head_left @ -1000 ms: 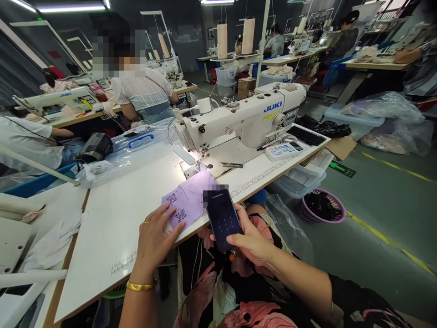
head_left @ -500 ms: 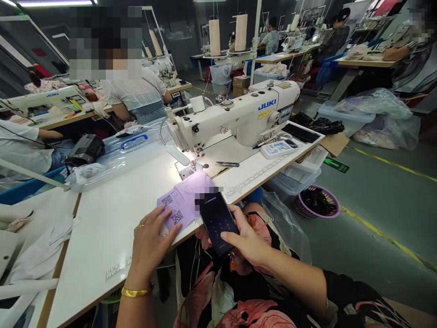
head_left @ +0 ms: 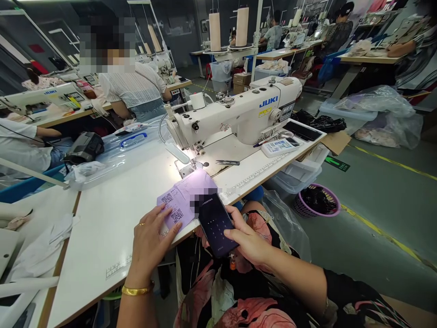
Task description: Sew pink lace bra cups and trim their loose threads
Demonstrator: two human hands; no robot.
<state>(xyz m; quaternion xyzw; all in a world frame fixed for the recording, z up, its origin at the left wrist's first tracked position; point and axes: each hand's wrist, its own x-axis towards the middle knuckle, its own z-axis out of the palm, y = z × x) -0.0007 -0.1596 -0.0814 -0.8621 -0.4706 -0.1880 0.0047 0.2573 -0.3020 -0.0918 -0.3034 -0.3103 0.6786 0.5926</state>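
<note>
My right hand [head_left: 244, 234] holds a dark smartphone [head_left: 215, 228] over my lap at the table's front edge, its thumb on a lit number keypad. A small orange charm [head_left: 232, 263] dangles from the phone's lower end. My left hand [head_left: 152, 237] lies with fingers spread on the lower left part of a purple paper slip [head_left: 180, 214] printed with QR codes. The slip rests on the white table; the phone hides its right part. Behind the slip stands a white sewing machine [head_left: 235, 107], its lamp lit. Thread snips [head_left: 227, 162] lie on its bed.
A white-and-blue box [head_left: 278, 148] and a dark flat device [head_left: 302, 131] lie at the table's right end. On the left are a clear plastic bin lid [head_left: 136, 146] and a black device [head_left: 84, 147]. A purple basket [head_left: 316, 205] stands on the floor. Co-workers sit at other machines.
My right thumb has shifted slightly over the keypad, and dots now show above the digits. The phone has tilted and moved a little left. My left hand stays on the slip.
</note>
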